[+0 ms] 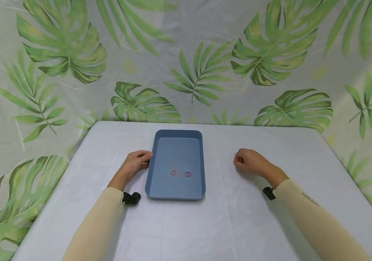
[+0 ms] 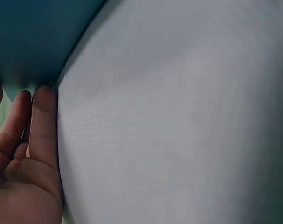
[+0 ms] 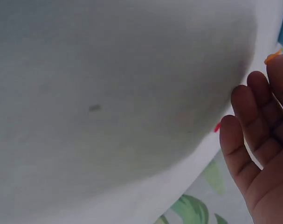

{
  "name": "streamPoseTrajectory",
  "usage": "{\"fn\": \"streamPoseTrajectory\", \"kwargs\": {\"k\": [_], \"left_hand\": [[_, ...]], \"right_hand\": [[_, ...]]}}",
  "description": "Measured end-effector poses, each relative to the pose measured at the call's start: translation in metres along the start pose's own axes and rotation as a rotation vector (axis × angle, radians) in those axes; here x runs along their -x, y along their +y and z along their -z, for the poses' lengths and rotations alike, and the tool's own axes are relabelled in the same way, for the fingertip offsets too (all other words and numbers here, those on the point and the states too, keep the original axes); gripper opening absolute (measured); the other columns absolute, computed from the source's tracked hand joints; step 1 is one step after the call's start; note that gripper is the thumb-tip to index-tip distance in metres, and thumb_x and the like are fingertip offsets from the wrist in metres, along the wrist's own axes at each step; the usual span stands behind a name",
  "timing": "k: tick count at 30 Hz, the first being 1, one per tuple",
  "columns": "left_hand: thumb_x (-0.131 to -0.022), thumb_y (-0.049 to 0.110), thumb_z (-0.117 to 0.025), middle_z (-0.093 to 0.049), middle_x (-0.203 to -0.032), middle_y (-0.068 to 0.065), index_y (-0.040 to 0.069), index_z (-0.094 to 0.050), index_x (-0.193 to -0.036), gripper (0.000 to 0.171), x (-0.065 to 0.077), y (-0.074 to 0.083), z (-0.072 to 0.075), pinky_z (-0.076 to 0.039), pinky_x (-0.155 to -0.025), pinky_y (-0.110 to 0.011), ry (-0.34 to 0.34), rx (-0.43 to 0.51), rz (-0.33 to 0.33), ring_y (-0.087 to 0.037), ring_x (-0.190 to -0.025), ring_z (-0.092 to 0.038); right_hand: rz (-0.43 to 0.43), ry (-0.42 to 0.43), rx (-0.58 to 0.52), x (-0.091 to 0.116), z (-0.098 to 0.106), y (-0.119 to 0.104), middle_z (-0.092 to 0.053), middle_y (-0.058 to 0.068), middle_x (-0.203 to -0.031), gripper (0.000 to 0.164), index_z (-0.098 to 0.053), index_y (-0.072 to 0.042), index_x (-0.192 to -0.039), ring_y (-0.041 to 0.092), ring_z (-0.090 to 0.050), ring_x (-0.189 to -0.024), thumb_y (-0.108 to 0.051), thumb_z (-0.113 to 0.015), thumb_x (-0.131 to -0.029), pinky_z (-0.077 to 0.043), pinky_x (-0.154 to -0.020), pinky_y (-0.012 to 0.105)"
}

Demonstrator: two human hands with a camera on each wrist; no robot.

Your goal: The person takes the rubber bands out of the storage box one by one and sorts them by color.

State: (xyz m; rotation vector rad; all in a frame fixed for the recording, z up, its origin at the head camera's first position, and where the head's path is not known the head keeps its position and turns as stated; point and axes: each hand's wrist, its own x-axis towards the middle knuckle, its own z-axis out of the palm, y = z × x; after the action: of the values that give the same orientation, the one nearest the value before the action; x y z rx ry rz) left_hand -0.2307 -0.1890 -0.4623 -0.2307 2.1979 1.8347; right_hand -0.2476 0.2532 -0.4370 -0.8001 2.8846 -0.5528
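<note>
Fingers of my left hand [image 1: 135, 165] rest against the left wall of a shallow blue-grey tray [image 1: 175, 192]. The left wrist view shows these fingers [image 2: 43, 126] fairly straight, their tips at the tray's outer side [image 2: 34, 37]. Right of the tray, my right hand [image 1: 252, 162] hovers low over the table with thumb and index finger together. An orange rubber band [image 3: 272, 57] pokes out at its fingertips in the right wrist view. A bit of red band [image 3: 217, 127] shows beside its little finger. Inside the tray lie several thin bands, including red bands [image 1: 188, 174].
A white cloth [image 1: 192, 232] covers the table. Behind it hangs a pale curtain with green leaf prints [image 1: 199, 78]. A small dark mark [image 3: 94, 108] is on the cloth in the right wrist view.
</note>
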Motion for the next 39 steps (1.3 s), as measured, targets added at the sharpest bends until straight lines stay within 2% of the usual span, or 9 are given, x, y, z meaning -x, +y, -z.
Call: {"fn": "streamPoseTrajectory", "kwargs": {"k": [7, 14, 20, 32, 39], "left_hand": [[-0.100, 0.023, -0.060, -0.063, -0.124, -0.010, -0.004, -0.059, -0.130, 0.040, 0.000, 0.001, 0.000, -0.056, -0.095, -0.025, 0.002, 0.006, -0.003, -0.004, -0.100, -0.061], [-0.100, 0.024, -0.060, -0.064, -0.122, -0.009, -0.004, -0.059, -0.129, 0.040, -0.001, 0.000, 0.000, -0.056, -0.093, -0.023, 0.003, 0.002, 0.002, -0.005, -0.101, -0.060], [-0.100, 0.023, -0.060, -0.064, -0.121, -0.007, -0.003, -0.059, -0.130, 0.040, -0.001, 0.000, -0.001, -0.056, -0.092, -0.023, 0.006, -0.005, 0.007, -0.005, -0.101, -0.060], [-0.100, 0.023, -0.060, -0.061, -0.130, -0.014, -0.004, -0.058, -0.130, 0.040, -0.001, 0.000, -0.001, -0.056, -0.098, -0.027, 0.007, -0.003, 0.002, -0.009, -0.108, -0.059], [-0.100, 0.022, -0.060, -0.061, -0.128, -0.014, -0.004, -0.059, -0.130, 0.040, -0.001, -0.002, 0.000, -0.056, -0.096, -0.026, 0.010, 0.001, 0.002, -0.008, -0.107, -0.059]], "right_hand": [[0.035, 0.050, 0.054, 0.001, -0.003, 0.003, -0.060, 0.000, -0.078, 0.017, -0.065, -0.010, -0.081, 0.010, -0.051, -0.070, -0.008, -0.058, -0.096, -0.048, -0.067, 0.031], [0.015, 0.052, 0.111, -0.001, -0.004, 0.003, -0.058, 0.000, -0.080, 0.012, -0.065, -0.011, -0.082, 0.011, -0.050, -0.071, -0.007, -0.061, -0.092, -0.047, -0.067, 0.030], [0.019, 0.065, 0.145, 0.000, -0.006, 0.004, -0.059, 0.000, -0.082, 0.013, -0.067, -0.012, -0.081, 0.011, -0.051, -0.071, -0.008, -0.062, -0.093, -0.047, -0.065, 0.030], [0.005, 0.025, 0.097, -0.001, -0.003, 0.004, -0.062, 0.001, -0.085, 0.011, -0.068, -0.012, -0.083, 0.013, -0.054, -0.075, -0.008, -0.062, -0.092, -0.049, -0.070, 0.033], [0.059, 0.044, -0.048, -0.009, 0.004, -0.012, -0.066, 0.005, -0.088, 0.004, -0.068, -0.008, -0.089, 0.015, -0.057, -0.078, -0.006, -0.065, -0.092, -0.049, -0.068, 0.029]]}}
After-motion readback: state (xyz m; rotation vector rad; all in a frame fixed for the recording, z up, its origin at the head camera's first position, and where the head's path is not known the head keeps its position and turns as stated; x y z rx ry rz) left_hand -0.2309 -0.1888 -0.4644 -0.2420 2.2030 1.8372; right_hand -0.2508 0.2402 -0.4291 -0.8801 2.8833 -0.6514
